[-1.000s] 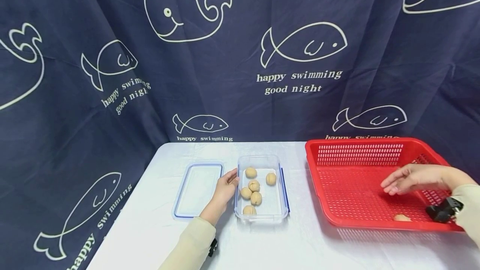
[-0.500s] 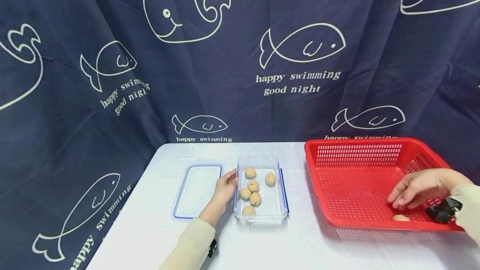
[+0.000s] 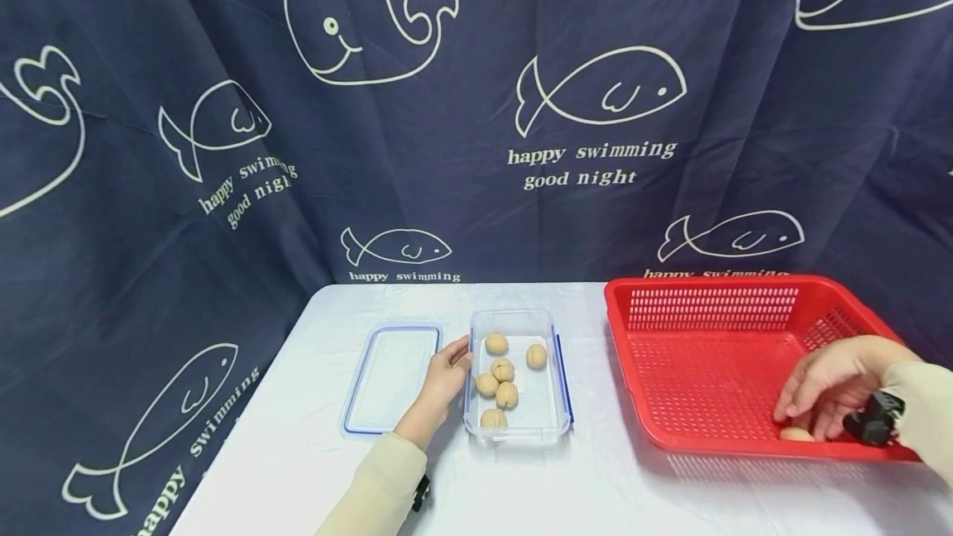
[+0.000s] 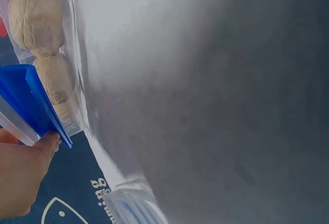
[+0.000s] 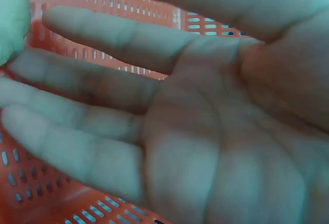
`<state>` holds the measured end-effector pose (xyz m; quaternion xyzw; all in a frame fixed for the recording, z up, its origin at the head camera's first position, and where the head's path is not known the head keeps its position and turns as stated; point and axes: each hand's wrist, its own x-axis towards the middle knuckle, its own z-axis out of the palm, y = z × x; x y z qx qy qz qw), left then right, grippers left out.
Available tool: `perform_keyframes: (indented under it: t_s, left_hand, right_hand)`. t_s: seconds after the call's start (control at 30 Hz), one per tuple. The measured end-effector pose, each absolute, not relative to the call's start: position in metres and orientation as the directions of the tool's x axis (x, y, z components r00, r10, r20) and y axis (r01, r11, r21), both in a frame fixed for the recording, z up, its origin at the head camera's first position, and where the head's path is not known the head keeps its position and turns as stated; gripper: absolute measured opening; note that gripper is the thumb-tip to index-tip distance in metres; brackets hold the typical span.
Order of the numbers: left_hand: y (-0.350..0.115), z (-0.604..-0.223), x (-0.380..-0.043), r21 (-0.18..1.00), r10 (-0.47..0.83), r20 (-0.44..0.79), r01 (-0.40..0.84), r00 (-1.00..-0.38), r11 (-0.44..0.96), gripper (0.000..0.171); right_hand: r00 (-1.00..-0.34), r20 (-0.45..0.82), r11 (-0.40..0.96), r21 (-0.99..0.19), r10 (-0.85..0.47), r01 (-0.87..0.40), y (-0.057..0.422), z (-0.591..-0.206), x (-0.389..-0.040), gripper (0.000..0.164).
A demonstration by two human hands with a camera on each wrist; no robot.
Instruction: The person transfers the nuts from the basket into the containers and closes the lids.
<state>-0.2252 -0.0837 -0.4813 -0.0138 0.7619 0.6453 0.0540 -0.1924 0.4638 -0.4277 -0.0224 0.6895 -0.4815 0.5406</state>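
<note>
My left hand (image 3: 445, 379) is at the left side of a clear plastic food container (image 3: 554, 428), its thumb and fingers pinching the blue latch flap (image 4: 32, 98) there. Several walnuts (image 3: 507, 394) lie inside the container; two show through its wall in the left wrist view. My right hand (image 3: 837, 383) reaches down into a red plastic basket (image 3: 700, 442), near its front right. A walnut (image 3: 797, 434) lies there by the front wall, partly hidden by the rim. In the right wrist view, the fingers are nearly straight and the walnut (image 5: 11, 23) is right at their tips.
A clear lid with a blue seal (image 3: 390, 379) lies flat on the white table (image 3: 581, 486), left of the container. Behind the table hangs a dark blue curtain (image 3: 476, 189) with whale and fish drawings.
My right hand has moved down and toward the front of the basket, coming to the walnut. The left hand and the container have stayed in place.
</note>
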Motion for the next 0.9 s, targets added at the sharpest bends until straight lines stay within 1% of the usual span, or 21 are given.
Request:
perform_keyframes:
  t_s: [0.1,0.17,0.33,0.43,0.53,0.63,0.8,0.9]
  left_hand:
    - [-0.085,-0.482,-0.225,0.983,0.05,-0.102,-0.092,-0.994,0.159,0.044]
    - [-0.085,-0.482,-0.225,0.983,0.054,-0.096,-0.086,-0.994,0.163,0.044]
    - [-0.085,-0.482,-0.225,0.983,0.053,-0.097,-0.087,-0.994,0.162,0.043]
    - [-0.084,-0.482,-0.226,0.983,0.055,-0.098,-0.088,-0.994,0.159,0.043]
    - [-0.085,-0.481,-0.225,0.982,0.058,-0.098,-0.087,-0.993,0.169,0.043]
    - [-0.086,-0.48,-0.226,0.98,0.054,-0.099,-0.088,-0.994,0.178,0.043]
    - [-0.085,-0.48,-0.226,0.979,0.052,-0.096,-0.084,-0.994,0.186,0.043]
    - [-0.084,-0.479,-0.226,0.979,0.055,-0.098,-0.086,-0.994,0.185,0.043]
  right_hand:
    - [-0.398,-0.748,0.553,-0.661,-0.531,0.506,0.46,-0.427,-0.193,0.034]
    - [-0.348,-0.776,0.579,-0.627,-0.526,0.522,0.457,-0.427,-0.196,0.035]
    - [-0.263,-0.828,0.667,-0.556,-0.495,0.496,0.45,-0.429,-0.202,0.036]
    - [-0.227,-0.849,0.701,-0.524,-0.477,0.484,0.444,-0.431,-0.205,0.035]
    - [-0.228,-0.853,0.702,-0.517,-0.47,0.49,0.436,-0.433,-0.207,0.035]
    - [-0.244,-0.845,0.683,-0.53,-0.477,0.502,0.429,-0.435,-0.209,0.036]
    - [-0.266,-0.792,0.604,-0.597,-0.55,0.527,0.426,-0.435,-0.212,0.039]
    - [-0.276,-0.744,0.555,-0.648,-0.608,0.522,0.427,-0.437,-0.213,0.039]
